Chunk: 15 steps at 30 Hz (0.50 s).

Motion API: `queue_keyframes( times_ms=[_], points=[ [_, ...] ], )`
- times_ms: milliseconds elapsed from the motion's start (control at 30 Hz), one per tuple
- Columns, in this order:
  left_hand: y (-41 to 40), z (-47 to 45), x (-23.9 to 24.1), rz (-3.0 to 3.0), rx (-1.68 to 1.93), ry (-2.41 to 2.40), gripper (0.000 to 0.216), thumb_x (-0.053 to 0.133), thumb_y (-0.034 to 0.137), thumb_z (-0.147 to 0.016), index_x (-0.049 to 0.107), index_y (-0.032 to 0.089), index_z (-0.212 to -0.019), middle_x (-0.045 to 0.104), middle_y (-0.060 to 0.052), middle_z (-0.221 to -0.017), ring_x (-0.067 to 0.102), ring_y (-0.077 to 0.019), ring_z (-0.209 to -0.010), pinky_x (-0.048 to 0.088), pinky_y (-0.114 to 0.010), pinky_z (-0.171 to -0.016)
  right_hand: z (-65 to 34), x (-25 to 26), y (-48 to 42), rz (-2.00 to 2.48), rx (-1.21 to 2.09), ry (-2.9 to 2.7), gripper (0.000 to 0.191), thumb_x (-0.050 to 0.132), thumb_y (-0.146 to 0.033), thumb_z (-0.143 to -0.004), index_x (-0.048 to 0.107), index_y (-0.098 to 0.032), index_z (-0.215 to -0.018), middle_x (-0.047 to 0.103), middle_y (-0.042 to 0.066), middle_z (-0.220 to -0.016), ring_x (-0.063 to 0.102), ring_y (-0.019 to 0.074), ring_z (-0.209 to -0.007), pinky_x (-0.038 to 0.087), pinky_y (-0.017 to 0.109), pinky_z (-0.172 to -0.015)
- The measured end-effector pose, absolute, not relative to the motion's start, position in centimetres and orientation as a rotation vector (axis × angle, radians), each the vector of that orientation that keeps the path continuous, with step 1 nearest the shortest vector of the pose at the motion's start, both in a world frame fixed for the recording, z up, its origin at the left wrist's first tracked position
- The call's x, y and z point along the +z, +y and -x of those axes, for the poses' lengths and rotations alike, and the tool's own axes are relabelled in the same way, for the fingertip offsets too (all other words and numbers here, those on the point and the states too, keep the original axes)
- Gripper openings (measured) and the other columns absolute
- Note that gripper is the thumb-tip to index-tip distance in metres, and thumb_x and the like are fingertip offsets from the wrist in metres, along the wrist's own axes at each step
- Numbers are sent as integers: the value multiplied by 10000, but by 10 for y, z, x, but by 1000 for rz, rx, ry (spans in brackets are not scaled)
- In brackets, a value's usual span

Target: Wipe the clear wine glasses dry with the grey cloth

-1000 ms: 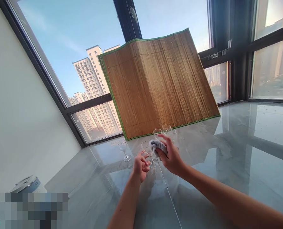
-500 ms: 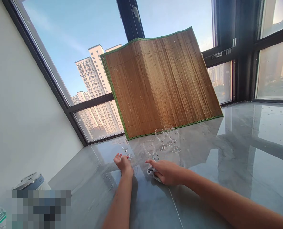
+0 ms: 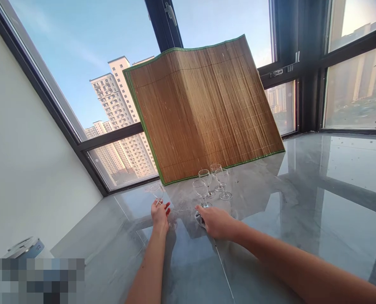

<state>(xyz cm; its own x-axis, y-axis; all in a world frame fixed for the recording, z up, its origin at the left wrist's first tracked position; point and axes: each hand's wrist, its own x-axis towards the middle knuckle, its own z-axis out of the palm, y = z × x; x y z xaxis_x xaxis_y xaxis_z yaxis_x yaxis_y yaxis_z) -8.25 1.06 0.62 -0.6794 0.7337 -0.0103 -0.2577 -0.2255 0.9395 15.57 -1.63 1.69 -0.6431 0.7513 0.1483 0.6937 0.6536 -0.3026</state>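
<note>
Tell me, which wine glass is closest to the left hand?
The lone glass at far left, right at the fingertips of the left hand. The other four glasses stand clustered apart, in front of the bamboo mat.

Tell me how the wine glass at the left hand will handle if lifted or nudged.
The wine glass at the left hand looks thin and clear, so probably light and fragile. Its wide bowl on a thin stem likely tips easily. The glossy table may let it slide.
</note>
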Motion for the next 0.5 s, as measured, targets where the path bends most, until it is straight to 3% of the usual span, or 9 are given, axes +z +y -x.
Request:
queue_keyframes(
  times_ms=[167,500],
  points=[
    [11,78,7,-606,1963,1377,436,539,-5,-661,510,246,-1016,495,16,-957,591,-62,-633,468,-194,-534,-157,17,-12,1365,265,-2535,605,502,-97,-769,408,-172,-1362,697,147,-982,666,290,-851,362,291,-616],
    [11,65,7,-630,1931,1388,448,597,43,-655,498,253,-1038,484,27,-861,549,-67,-624,471,-199,-546,-160,21,-10,1406,241,-2506,420,472,-139,-813,491,-172,-1231,706,140,-913,676,289,-807,353,287,-594]
  ],
)
